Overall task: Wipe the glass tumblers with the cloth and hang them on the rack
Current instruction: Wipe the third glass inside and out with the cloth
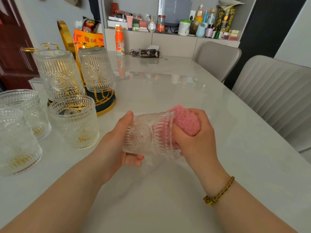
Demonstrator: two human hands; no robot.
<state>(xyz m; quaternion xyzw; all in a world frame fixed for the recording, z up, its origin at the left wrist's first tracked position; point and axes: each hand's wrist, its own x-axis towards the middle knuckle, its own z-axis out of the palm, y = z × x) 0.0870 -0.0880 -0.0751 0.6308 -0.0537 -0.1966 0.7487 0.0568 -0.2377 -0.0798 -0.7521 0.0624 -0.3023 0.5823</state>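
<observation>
Glass tumbler [148, 137] on its side, held low over the table [168, 91], right between the two grips. The left grip [116, 142] has the base end, thumb laid over the top and fingers curled underneath. The mouth faces the right grip [193, 137], which is clenched round the pink cloth [186, 121]. Part of that cloth is stuffed past the rim, and you can see pink through the ribbed wall.

Ahead of both grips there is a wide run of bare, glossy table. Out past the right grip it is bare too, all the way to the table's edge, where a grey chair [276, 91] sits close.

It is tighter on the other side. Left of the left grip, three upright tumblers [75, 121] stand bunched together, the nearest one just beyond the thumb's side. Behind them stands the gold rack [101, 98], with two tumblers [96, 69] hung upside down on its arms. A braided bracelet [218, 192] circles the wrist below the right grip.
</observation>
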